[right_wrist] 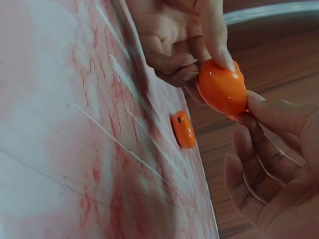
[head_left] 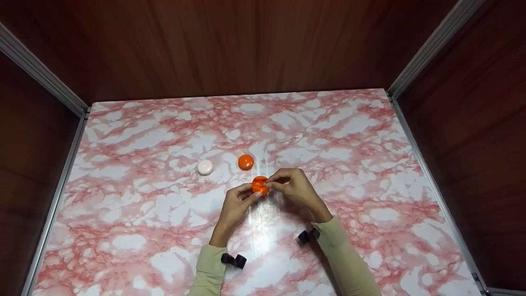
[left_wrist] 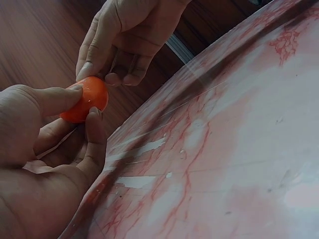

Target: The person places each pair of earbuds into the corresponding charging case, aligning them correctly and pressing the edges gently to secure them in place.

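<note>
Above the table, the left hand (head_left: pixel 237 204) holds a small, glossy, rounded orange case (head_left: pixel 257 190) between thumb and fingers. In the head view its upward face shows darker recesses; in the right wrist view (right_wrist: pixel 222 89) I see its smooth rounded outside. The right hand (head_left: pixel 296 188) comes in from the other side and pinches at the case's edge with thumb and forefinger. Whether a smaller part sits between those fingertips is hidden. Just beyond the hands lies a second orange rounded piece (head_left: pixel 245 162), with a small dark slot on its side (right_wrist: pixel 184 130).
A round whitish piece (head_left: pixel 205 167) lies left of the second orange one. The table (head_left: pixel 135 197) has a red and white marbled top with strips of clear tape. Dark wood-look panels (head_left: pixel 230 49) with metal edge frames (head_left: pixel 435 39) enclose its back and sides.
</note>
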{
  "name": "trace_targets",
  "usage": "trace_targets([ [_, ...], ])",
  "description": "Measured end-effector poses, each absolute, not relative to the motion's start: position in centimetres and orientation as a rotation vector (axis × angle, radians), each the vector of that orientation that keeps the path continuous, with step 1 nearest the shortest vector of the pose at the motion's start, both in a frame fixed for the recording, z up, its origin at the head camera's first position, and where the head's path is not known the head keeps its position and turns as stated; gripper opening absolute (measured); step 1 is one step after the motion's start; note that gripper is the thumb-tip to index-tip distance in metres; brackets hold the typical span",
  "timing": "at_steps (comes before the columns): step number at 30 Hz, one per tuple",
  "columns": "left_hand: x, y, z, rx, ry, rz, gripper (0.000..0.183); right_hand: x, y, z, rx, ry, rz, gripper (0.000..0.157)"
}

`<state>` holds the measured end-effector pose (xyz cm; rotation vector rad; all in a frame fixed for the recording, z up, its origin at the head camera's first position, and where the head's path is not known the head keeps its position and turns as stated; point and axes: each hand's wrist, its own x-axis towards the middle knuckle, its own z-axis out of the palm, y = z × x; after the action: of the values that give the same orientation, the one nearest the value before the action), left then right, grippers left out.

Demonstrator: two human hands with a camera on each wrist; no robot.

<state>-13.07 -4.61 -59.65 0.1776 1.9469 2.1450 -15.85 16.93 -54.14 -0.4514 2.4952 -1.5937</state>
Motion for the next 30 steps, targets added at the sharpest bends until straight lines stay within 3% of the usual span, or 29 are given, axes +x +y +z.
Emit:
trace_targets([
  [20,-13.1,-4.4,-59.6,0.137,1.920,2.160,0.036,-15.7,16.9,-54.9,-0.379,2.379,-1.804,0.013],
  [26,-13.1,-4.2,-59.6,0.090,1.924,2.159,0.037,-15.6,16.3,-55.4,-0.163,2.312,-1.976,0.015],
  [30,-13.1,-4.2,-59.6,0.094,1.933,2.166,0.037,-15.5,15.6,-55.8,0.047,2.251,-2.037,0.027],
])
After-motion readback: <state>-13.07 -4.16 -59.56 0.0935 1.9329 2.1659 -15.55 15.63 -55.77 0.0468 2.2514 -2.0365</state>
